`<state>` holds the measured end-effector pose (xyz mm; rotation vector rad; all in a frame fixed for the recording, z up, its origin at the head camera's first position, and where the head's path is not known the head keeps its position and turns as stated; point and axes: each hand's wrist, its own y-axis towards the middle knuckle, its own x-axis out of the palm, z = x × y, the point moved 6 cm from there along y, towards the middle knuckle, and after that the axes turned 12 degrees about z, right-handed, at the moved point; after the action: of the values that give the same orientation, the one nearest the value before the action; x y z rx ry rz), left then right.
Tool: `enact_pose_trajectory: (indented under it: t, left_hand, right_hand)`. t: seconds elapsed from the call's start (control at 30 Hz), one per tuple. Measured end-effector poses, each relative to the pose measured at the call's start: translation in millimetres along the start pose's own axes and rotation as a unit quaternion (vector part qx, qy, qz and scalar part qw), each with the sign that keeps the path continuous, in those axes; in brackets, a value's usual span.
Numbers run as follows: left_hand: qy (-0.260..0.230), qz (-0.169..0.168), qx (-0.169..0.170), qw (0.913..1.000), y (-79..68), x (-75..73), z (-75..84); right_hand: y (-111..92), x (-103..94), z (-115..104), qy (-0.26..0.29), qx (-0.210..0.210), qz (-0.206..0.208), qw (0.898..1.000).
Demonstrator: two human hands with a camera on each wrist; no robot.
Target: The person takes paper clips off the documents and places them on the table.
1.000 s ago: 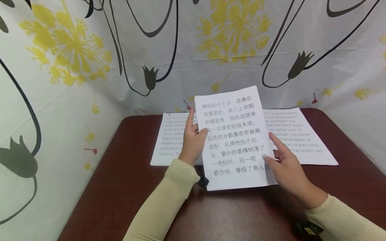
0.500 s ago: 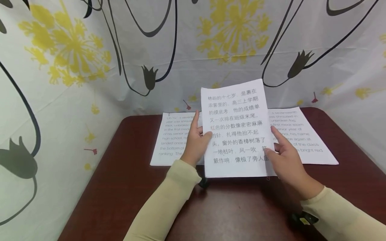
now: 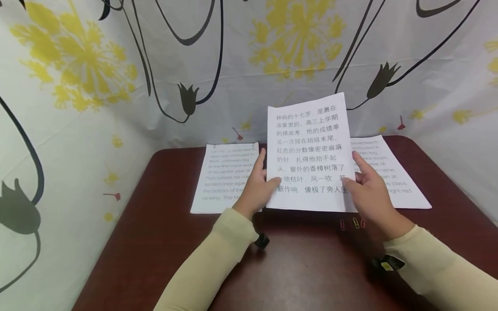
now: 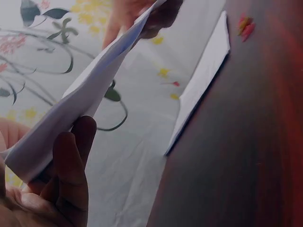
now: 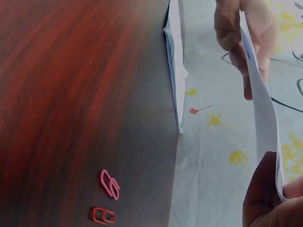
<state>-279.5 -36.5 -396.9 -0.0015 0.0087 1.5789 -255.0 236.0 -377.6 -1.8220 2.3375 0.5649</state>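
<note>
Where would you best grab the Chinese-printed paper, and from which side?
The Chinese-printed paper is probably best pinched by both long edges, from left and right, as the left hand and right hand do: thin and bowed, it might sag held one-sided.

One Chinese-printed stack (image 3: 309, 151) held by two hands (image 3: 254, 190) (image 3: 369, 194). Two English-printed stacks (image 3: 225, 177) (image 3: 406, 183) seen, one either side of it. Three loose paper clips (image 3: 355, 223) counted below it.

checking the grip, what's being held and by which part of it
The paper printed in Chinese, held by its lower side edges: left hand at the left edge, right hand at the right.
</note>
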Motion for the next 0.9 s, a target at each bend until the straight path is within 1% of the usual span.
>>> enact_pose_trajectory:
  t: [0.13,0.23,0.43,0.67,0.7,0.8,0.87,0.9]
  left_hand:
    - [0.023,-0.015,0.004,0.9996,-4.5,1.3,-3.9]
    - [0.031,-0.015,0.0,0.9994,-8.8,2.4,-7.8]
    - [0.037,0.001,-0.025,0.999,-14.2,3.1,-15.5]
    - [0.037,0.023,-0.06,0.9973,-9.9,0.9,-23.6]
    - [0.036,0.025,-0.065,0.9969,-9.4,0.5,-25.1]
    - [0.036,0.027,-0.085,0.9954,-9.1,0.2,-29.9]
    - [0.038,0.027,-0.093,0.9946,-9.2,0.0,-32.8]
    - [0.039,0.027,-0.094,0.9944,-9.1,0.1,-33.8]
  right_hand:
    - [3.7,0.7,0.0,-0.001,0.009,-0.003,1.0]
    - [5.8,1.5,0.0,-0.014,0.014,-0.004,1.0]
    - [9.7,6.2,0.6,-0.02,0.027,-0.014,0.999]
    - [19.7,14.7,9.6,0.008,0.066,-0.047,0.997]
    - [21.6,15.9,11.8,0.004,0.07,-0.052,0.996]
    - [26.6,18.0,18.4,-0.036,0.069,-0.062,0.995]
    - [29.2,18.7,22.3,-0.063,0.067,-0.07,0.993]
    - [29.9,19.6,23.7,-0.068,0.068,-0.074,0.993]
